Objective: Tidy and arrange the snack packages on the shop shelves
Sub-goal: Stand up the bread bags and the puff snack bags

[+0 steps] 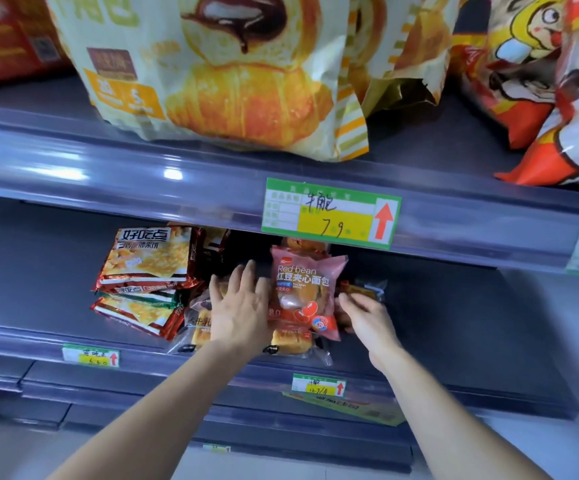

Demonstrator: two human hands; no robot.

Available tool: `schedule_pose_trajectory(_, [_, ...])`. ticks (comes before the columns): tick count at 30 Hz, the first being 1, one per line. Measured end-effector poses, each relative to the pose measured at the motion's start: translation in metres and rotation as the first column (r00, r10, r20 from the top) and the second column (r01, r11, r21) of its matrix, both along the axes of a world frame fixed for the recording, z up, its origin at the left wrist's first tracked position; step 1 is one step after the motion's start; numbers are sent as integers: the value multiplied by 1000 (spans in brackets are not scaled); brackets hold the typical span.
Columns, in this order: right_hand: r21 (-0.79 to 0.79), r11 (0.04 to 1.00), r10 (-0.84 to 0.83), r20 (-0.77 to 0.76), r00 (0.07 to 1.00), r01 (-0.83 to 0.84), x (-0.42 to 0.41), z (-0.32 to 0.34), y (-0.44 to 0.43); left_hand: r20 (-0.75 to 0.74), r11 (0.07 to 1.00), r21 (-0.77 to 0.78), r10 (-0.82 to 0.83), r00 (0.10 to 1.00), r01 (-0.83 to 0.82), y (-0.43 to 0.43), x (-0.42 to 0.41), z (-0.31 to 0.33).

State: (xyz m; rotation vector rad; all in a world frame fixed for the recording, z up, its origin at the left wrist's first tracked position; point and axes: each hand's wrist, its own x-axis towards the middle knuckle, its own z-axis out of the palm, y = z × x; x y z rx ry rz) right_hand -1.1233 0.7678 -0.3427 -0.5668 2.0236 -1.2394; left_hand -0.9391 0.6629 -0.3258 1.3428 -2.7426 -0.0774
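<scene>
Middle shelf (38, 271), left: stack of cracker packs (146, 268) lying flat, slightly fanned and not squared to the front edge.

Left hand (243, 306): fingers straight and spread, pressing on the clear-wrapped bread packs (291, 344), probably to stop that loose pile sliding, and touching the left edge of the red bean bread packet (307, 292).

That packet stands tilted on top of the pile, label facing out, likely being faced up for display.

Right hand (364, 317): fingers curled at the packet's right edge. Can't tell whether it grips the packet or the small brown packet (361, 291) just behind.

Price label (329, 213) on the upper shelf rail above.
</scene>
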Motion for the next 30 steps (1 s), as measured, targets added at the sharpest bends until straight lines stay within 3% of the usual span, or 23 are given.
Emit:
schedule_pose_trajectory(3, [29, 999, -24, -182, 983, 30, -10, -5, -1, 29, 969, -28, -246, 969, 247, 6, -2, 1])
schedule_pose_trajectory(5, [67, 983, -132, -387, 913, 171, -20, -9, -3, 16, 908, -68, -413, 910, 413, 8, -10, 1])
schedule_pose_trajectory(7, [152, 948, -166, -517, 840, 281, -32, -10, -4, -59, 912, -139, -397, 916, 387, 8, -17, 5])
schedule_pose_trajectory(11, [374, 902, -96, -319, 943, 218, -47, -22, -8, -107, 946, -238, -251, 962, 221, 1, -40, 17])
schedule_pose_trajectory(15, [324, 918, -138, -276, 951, 228, -57, -25, -5, -69, 973, -185, -156, 985, 141, -16, -72, 33])
schedule_pose_trajectory(21, [88, 951, -257, -311, 915, 296, -65, -28, -10, 107, 986, 168, 1, 994, -19, -48, -113, 29])
schedule_pose_trajectory(23, [31, 951, -278, -351, 894, 308, -66, -29, -8, 6, 905, 412, 108, 994, -101, -60, -117, 25])
schedule_pose_trajectory(25, [-9, 945, -307, -381, 872, 328, -68, -30, -5, -149, 756, 648, 244, 958, -92, -69, -120, 22])
schedule_pose_trajectory(27, [-32, 939, -329, -374, 867, 342, -72, -34, -3, -190, 667, 743, 288, 939, -54, -76, -118, 15])
schedule_pose_trajectory(30, [-71, 947, -319, -328, 889, 314, -75, -40, -3, -188, 603, 796, 327, 926, -52, -81, -115, -3])
